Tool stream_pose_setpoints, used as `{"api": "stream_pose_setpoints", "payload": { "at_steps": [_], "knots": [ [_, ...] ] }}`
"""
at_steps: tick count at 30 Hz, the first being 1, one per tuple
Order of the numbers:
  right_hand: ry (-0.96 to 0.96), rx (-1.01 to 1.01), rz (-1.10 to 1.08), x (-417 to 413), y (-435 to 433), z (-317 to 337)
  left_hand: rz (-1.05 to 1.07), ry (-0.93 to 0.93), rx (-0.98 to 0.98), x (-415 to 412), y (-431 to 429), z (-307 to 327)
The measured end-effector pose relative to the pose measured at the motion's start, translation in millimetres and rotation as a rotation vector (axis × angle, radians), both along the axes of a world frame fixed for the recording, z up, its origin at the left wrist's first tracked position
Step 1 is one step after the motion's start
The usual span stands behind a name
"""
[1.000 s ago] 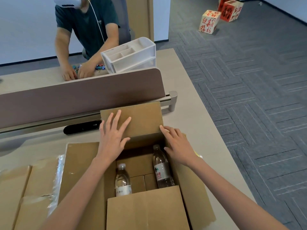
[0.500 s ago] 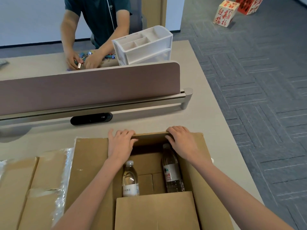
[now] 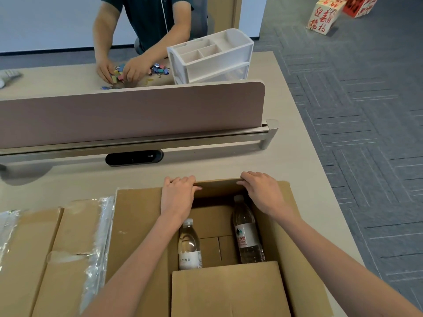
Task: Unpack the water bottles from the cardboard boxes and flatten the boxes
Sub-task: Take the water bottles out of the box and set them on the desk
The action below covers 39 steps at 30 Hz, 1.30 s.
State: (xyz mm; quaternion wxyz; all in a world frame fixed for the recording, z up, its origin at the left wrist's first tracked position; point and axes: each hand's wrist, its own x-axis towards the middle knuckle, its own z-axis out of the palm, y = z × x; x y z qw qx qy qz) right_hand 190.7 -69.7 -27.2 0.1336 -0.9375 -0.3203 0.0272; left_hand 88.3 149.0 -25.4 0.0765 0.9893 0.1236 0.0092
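Note:
An open cardboard box (image 3: 137, 225) stands on the desk in front of me. Inside it stand two clear water bottles: a short one with a white label (image 3: 188, 247) at the left and a taller one with a red-lettered label (image 3: 247, 234) at the right. My left hand (image 3: 177, 197) and my right hand (image 3: 263, 191) both grip the box's far edge, fingers curled over the folded-down far flap. The near flap (image 3: 229, 291) stands up and hides the box's front part.
A second, taped cardboard box (image 3: 45, 248) lies at the left. A desk divider panel (image 3: 137, 113) runs across behind the box. Beyond it a person sorts coloured clips (image 3: 121, 73) beside a white drawer organiser (image 3: 212, 56). The desk's right edge drops to grey carpet.
The far flap, upright a second ago under my flat hands, has been pushed down and outward. Both hands now curl over the box's far edge.

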Motion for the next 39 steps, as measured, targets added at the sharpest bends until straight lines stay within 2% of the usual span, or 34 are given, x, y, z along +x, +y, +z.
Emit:
{"api": "stream_pose_setpoints", "payload": {
  "at_steps": [5, 11, 15, 17, 19, 23, 26, 28, 35, 39],
  "knots": [
    [0.002, -0.007, 0.007, -2.8, -0.1, -0.8, -0.034, -0.014, -0.002, -3.0, 4.2, -1.4],
    [-0.148, -0.115, -0.004, -20.4, -0.5, 3.9, -0.082, -0.07, -0.15, -11.9, 3.7, -0.9],
    [-0.173, -0.02, -0.016, -48.1, -5.5, 16.9, -0.11, -0.099, -0.235, -28.6, 3.3, 3.1],
    [-0.089, 0.07, 0.009, -64.7, -10.7, 23.0, -0.141, -0.103, -0.255, -38.7, 4.3, 7.6],
    [0.089, 0.123, 0.044, -83.5, -17.8, 26.3, -0.172, -0.102, -0.296, -49.8, 5.7, 14.8],
    [0.377, 0.04, 0.084, -112.7, -32.2, 20.7, -0.222, 0.01, -0.438, -79.3, 2.2, 30.6],
    [0.443, -0.02, 0.085, -120.1, -40.1, 22.9, -0.313, 0.213, -0.464, -98.9, -0.7, 35.3],
    [0.486, -0.016, 0.075, -121.2, -45.2, 28.8, -0.335, 0.282, -0.468, -107.0, -3.0, 36.3],
    [0.785, 0.33, 0.051, -123.1, -64.8, 75.9, -0.213, 0.327, -0.886, -122.8, -22.4, 54.7],
    [0.865, 0.333, 0.127, -132.1, -78.5, 104.1, -0.283, 0.575, -0.983, -133.8, -19.7, 76.8]
  ]
}}
